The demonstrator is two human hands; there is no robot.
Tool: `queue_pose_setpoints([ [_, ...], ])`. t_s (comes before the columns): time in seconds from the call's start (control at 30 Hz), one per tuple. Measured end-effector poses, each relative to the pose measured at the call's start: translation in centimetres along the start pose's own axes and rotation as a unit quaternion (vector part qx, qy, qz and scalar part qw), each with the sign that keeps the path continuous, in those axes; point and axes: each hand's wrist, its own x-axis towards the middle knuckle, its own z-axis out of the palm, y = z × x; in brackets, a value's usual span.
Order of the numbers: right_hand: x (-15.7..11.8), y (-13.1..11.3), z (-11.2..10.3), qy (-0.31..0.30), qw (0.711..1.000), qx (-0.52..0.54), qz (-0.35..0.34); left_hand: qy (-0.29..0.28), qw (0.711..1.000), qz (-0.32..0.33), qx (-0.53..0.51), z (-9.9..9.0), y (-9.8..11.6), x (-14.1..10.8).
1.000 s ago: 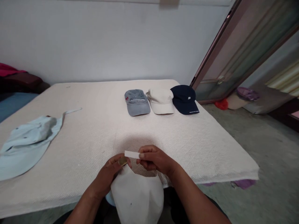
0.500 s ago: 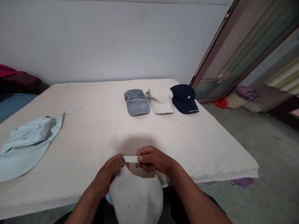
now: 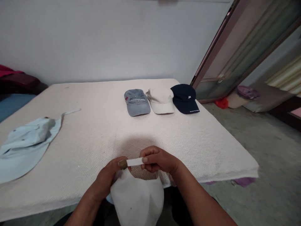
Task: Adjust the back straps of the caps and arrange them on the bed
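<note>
A white cap (image 3: 138, 197) hangs at the table's near edge, its back opening turned upward. My left hand (image 3: 110, 172) is closed around the brass buckle (image 3: 123, 164) at the back of this cap. The fingers of my right hand (image 3: 156, 159) pinch the white strap (image 3: 135, 161), which stretches straight from the buckle. Part of the cap is cut off by the lower frame edge.
On the white-covered table (image 3: 98, 135) a grey cap (image 3: 137, 103), a cream cap (image 3: 161, 100) and a navy cap (image 3: 185, 99) stand in a row. A pale blue cap (image 3: 30, 141) lies at left, its strap stretched out. A wall rises behind.
My right hand has shifted slightly right with the strap end, and a little more strap shows between it and the buckle. The left hand keeps its grip.
</note>
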Motion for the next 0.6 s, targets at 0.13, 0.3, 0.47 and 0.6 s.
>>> queue_pose_setpoints([
  [0.13, 0.0, -0.1, 0.0, -0.004, 1.0, -0.006, 0.0, 0.006, 1.0, -0.007, 0.018, 0.3, 0.3, 0.0],
  [0.3, 0.0, -0.1, 0.1, 0.009, 1.0, -0.007, -0.005, -0.01, 0.996, 0.015, 0.091, 1.0, 0.7, -0.2],
  [0.47, -0.1, 0.1, 0.1, -0.001, 1.0, 0.001, -0.015, 0.0, 0.986, 0.021, 0.164, 1.5, 1.3, -0.2],
  [0.6, 0.0, 0.4, 0.3, -0.019, 1.0, -0.005, -0.019, 0.028, 0.984, 0.0, 0.175, 1.3, 1.0, -0.3],
])
